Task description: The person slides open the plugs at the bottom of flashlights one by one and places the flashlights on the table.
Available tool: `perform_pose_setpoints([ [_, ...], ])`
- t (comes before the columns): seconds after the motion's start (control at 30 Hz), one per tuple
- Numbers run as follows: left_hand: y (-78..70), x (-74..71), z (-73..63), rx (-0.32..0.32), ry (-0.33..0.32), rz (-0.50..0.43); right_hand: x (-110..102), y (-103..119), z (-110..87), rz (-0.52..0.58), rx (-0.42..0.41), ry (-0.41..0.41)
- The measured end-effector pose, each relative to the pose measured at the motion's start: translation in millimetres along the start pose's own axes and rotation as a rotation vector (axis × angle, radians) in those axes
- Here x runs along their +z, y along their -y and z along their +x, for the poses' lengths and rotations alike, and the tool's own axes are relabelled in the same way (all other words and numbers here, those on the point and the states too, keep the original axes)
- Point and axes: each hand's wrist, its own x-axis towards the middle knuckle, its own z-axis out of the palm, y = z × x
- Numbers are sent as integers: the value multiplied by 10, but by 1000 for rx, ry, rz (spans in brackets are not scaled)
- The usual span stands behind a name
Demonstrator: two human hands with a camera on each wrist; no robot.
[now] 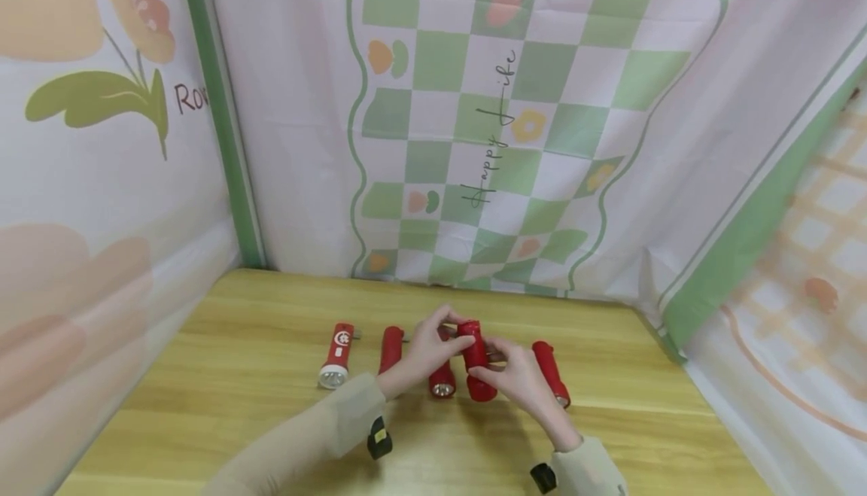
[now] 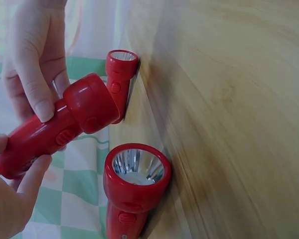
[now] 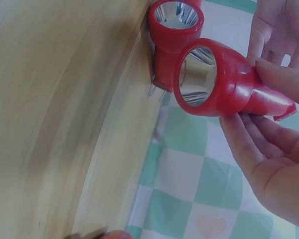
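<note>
Both hands hold one red flashlight (image 1: 476, 349) over the table, its head tilted toward the person. My left hand (image 1: 428, 345) pinches its tail end between thumb and fingers. With thumb and fingertips, my right hand (image 1: 520, 377) grips it near the head. In the right wrist view, the held flashlight's (image 3: 234, 89) silvery reflector shows. Just left of it on the table lies another red flashlight (image 1: 443, 381), partly covered by the left hand. In the right wrist view, two metal prongs (image 3: 158, 90) stick out of a lying flashlight's tail.
A red flashlight with a white head (image 1: 336, 357) lies at the left, and a plain red one (image 1: 390, 349) beside the left forearm. Another red flashlight (image 1: 550, 368) lies right of the right hand. Patterned curtains (image 1: 447, 142) stand around the wooden table (image 1: 271, 315).
</note>
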Motion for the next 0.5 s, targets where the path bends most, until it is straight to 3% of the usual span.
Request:
perform_pose_setpoints([
  [0.3, 47, -51, -2, 26, 26, -34, 28, -8, 3, 39, -15, -2],
  [0.5, 29, -117, -41, 15, 62, 41, 30, 14, -8, 31, -51, 5],
])
